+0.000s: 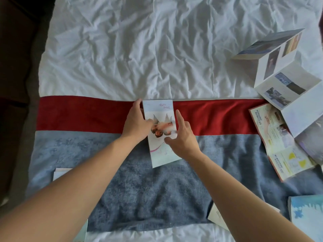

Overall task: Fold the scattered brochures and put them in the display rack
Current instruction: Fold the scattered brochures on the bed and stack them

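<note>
A folded pale brochure (160,110) with a pinkish picture lies on the red and grey-blue blanket at the centre of the bed. My left hand (136,119) grips its left edge, thumb on the cover and fingers along the side. My right hand (181,137) presses on its right half, index finger straight along the right edge. An unfolded white accordion brochure (286,72) lies at the right. Below it an open brochure with a red border (279,142) lies flat. No display rack is in view.
A blue-and-white booklet (307,217) lies at the bottom right, a white leaflet (216,215) sits partly under my right forearm, and another pale sheet (59,172) peeks out at the left. Rumpled white bedsheet (139,49) fills the far half. The dark floor (15,67) borders the bed's left edge.
</note>
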{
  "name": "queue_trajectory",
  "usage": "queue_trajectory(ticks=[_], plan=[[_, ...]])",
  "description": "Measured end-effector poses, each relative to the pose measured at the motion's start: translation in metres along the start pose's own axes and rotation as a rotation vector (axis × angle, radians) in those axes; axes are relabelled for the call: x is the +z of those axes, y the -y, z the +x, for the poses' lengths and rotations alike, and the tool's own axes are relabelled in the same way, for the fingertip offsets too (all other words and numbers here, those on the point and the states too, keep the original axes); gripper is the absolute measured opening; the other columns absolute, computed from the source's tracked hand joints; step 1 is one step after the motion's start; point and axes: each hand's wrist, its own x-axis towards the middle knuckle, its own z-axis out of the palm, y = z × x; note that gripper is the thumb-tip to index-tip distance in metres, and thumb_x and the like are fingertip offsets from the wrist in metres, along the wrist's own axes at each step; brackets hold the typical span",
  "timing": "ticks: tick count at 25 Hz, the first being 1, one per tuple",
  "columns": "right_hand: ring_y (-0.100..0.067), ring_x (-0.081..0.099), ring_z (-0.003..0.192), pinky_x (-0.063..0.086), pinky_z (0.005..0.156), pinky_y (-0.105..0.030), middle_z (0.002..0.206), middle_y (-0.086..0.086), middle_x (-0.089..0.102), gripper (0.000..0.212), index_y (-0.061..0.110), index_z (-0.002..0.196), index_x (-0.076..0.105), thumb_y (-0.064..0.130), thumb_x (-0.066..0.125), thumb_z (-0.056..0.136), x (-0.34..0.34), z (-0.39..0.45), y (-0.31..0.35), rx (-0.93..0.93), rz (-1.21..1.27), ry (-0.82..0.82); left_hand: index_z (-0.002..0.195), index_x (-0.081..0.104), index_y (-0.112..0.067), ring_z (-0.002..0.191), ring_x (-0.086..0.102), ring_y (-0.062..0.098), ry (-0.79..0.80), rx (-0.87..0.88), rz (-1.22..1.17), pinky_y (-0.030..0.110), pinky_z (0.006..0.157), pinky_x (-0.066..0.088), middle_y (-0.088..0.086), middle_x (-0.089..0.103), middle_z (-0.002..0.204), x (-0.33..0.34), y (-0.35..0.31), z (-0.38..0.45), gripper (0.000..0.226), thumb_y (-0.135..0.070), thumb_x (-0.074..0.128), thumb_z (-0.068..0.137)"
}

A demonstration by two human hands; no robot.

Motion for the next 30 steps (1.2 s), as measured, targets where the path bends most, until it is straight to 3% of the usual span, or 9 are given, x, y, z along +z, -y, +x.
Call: queue_trajectory(ticks=[2, 5, 10, 16, 20, 24, 30], plan=[[-0.025, 0.052, 0.109, 0.054, 0.083, -0.041, 0.133, -0.008, 0.043, 0.099, 0.036, 0.156, 0.011, 0.020, 0.073, 0.080, 0.015, 0.001, 0.000, 0.021, -0.089, 0.032, 0.150, 0.026, -0.024, 0.105, 0.061, 0.025, 0.030, 0.029, 0.138, 0.040, 0.088, 0.051, 0.007, 0.051, 0.129, -0.002, 0.015, -0.006, 0.084, -0.016, 0.071, 0.080], [-0.032, 0.043, 0.123, 0.048, 0.090, -0.043, 0.133, -0.013, 0.042, 0.093, 0.031, 0.157, 0.013, 0.024, 0.070, 0.084, 0.035, -0.002, -0.002, 0.064, -0.246, 0.048, 0.148, 0.035, -0.019, 0.118, 0.054, 0.026, 0.160, 0.002, 0.201, 0.030, 0.098, 0.043, 0.010, 0.047, 0.134, 0.003, 0.042, -0.019, 0.076, -0.014, 0.071, 0.081], [-0.030, 0.051, 0.101, 0.048, 0.070, -0.038, 0.114, -0.006, 0.036, 0.085, 0.029, 0.152, 0.020, 0.023, 0.070, 0.084, 0.053, -0.011, -0.003, 0.052, -0.317, 0.007, 0.145, 0.044, -0.009, 0.135, 0.038, 0.025, 0.164, 0.082, 0.258, 0.028, 0.111, 0.025, 0.008, 0.041, 0.148, 0.011, 0.062, -0.037, 0.065, -0.015, 0.067, 0.085], [-0.024, 0.050, 0.076, 0.040, 0.056, -0.031, 0.106, -0.003, 0.033, 0.076, 0.026, 0.145, 0.028, 0.017, 0.069, 0.082, 0.056, -0.025, 0.024, -0.039, -0.299, -0.067, 0.145, 0.044, -0.008, 0.135, 0.038, 0.016, 0.109, 0.119, 0.152, 0.012, 0.102, 0.020, 0.004, 0.036, 0.148, -0.018, 0.067, -0.054, 0.062, -0.012, 0.066, 0.087], [-0.026, 0.053, 0.081, 0.047, 0.059, -0.034, 0.110, -0.004, 0.034, 0.078, 0.026, 0.145, 0.026, 0.023, 0.072, 0.082, 0.066, -0.050, 0.056, -0.121, -0.381, -0.056, 0.145, 0.044, -0.012, 0.134, 0.039, 0.017, 0.011, 0.109, 0.152, 0.016, 0.100, 0.024, 0.002, 0.035, 0.148, -0.043, 0.084, -0.089, 0.061, -0.018, 0.066, 0.089], [-0.031, 0.058, 0.092, 0.052, 0.067, -0.040, 0.114, -0.006, 0.038, 0.079, 0.026, 0.145, 0.025, 0.030, 0.070, 0.082, 0.099, -0.093, 0.086, -0.191, -0.435, -0.003, 0.142, 0.046, -0.011, 0.133, 0.040, 0.021, -0.073, 0.077, 0.162, 0.027, 0.107, 0.030, 0.004, 0.038, 0.147, -0.078, 0.114, -0.137, 0.059, -0.017, 0.068, 0.087], [-0.030, 0.058, 0.101, 0.046, 0.086, -0.042, 0.115, -0.006, 0.046, 0.079, 0.026, 0.144, 0.026, 0.041, 0.070, 0.080, 0.185, -0.148, 0.115, -0.249, -0.507, 0.053, 0.139, 0.050, -0.012, 0.134, 0.038, 0.025, -0.125, -0.042, 0.227, 0.043, 0.109, 0.036, 0.004, 0.037, 0.149, -0.122, 0.193, -0.189, 0.056, -0.017, 0.067, 0.085]])
